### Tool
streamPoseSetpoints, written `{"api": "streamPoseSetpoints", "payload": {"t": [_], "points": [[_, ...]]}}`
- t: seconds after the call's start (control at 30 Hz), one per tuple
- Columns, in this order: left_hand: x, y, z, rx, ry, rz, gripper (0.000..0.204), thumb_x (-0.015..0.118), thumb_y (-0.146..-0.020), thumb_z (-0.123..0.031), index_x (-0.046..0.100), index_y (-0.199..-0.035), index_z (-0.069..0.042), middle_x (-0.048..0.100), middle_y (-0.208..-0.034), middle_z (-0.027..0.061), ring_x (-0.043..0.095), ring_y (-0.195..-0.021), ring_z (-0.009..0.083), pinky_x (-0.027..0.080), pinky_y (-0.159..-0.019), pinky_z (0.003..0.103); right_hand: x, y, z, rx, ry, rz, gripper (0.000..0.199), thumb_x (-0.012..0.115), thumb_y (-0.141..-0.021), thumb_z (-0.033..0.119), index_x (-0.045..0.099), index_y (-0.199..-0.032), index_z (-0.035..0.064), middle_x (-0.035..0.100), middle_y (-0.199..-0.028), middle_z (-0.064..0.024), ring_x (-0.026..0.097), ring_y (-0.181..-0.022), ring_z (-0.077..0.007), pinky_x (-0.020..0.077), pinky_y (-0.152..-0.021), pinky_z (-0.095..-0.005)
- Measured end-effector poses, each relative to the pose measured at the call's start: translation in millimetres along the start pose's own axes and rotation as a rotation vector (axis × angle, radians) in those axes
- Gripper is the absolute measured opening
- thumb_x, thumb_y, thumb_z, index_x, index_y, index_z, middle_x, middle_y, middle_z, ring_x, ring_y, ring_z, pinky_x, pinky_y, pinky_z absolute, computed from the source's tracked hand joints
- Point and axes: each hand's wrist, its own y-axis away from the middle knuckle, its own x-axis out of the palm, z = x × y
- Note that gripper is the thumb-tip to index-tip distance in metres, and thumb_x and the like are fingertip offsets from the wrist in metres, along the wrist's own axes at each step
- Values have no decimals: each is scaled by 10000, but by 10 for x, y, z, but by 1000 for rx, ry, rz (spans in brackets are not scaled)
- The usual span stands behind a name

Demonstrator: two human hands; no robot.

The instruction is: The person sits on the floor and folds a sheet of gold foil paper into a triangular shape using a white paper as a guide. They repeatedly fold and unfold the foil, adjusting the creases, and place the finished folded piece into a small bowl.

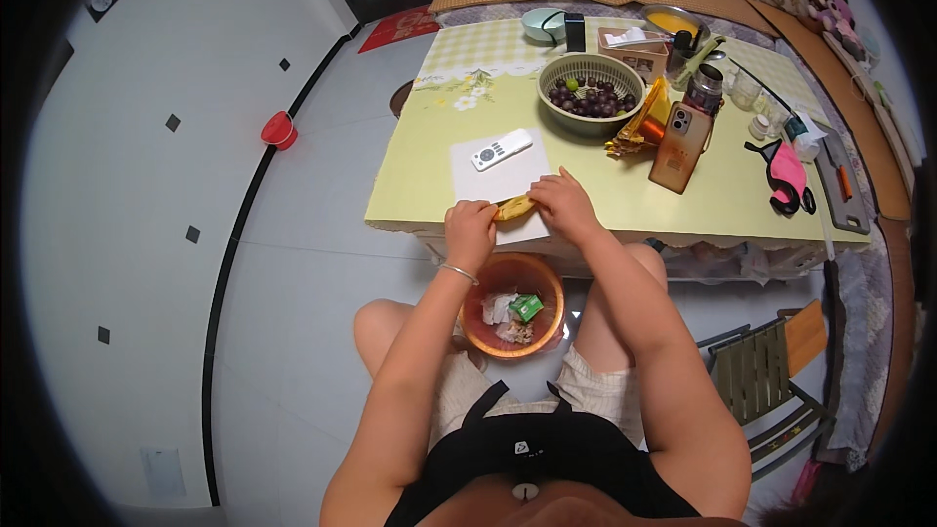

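Between my two hands, at the table's near edge, is a short yellow banana (514, 208) with darker marks. My left hand (471, 231) has its fingers closed on the banana's left end. The right end is pinched in my right hand (563, 201), one finger raised off it. How much of the banana lies under my fingers is hidden. Beneath it a white sheet (467, 168) lies on the table and hangs over its edge. A white remote control (502, 150) rests on that sheet, just beyond my hands.
Below my hands, between my knees, stands an orange bin (467, 317) with rubbish in it. On the table (400, 197) are a colander (554, 115) of dark grapes, a phone (680, 148) leaning upright, a flask (705, 86) and a pink-black item (785, 176). A folding chair (752, 376) is at right.
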Motion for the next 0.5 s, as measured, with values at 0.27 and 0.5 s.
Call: {"api": "streamPoseSetpoints", "payload": {"t": [0.27, 0.5], "points": [[-481, 502, -182, -729, 849, -145, 84, 699, -877, -100, 671, -839, -31, 610, -730, -26, 516, -605, 94, 405, -557, 243, -273, 68, 383, 233, -377, -395, 353, 674, -867, 110, 637, -1206, 18, 667, -1160, -147, 632, -1022, -291, 503, -899, -368], [-970, 963, -494, -945, 1624, -183, 91, 660, -906, -83, 629, -957, -14, 670, -920, 46, 605, -802, 115, 456, -689, 246, -378, -89, 1116, 382, -1224, 184, 237, 668, -936, 175, 702, -1065, -21, 708, -932, -48, 624, -803, -104, 511, -712, -250]]}}
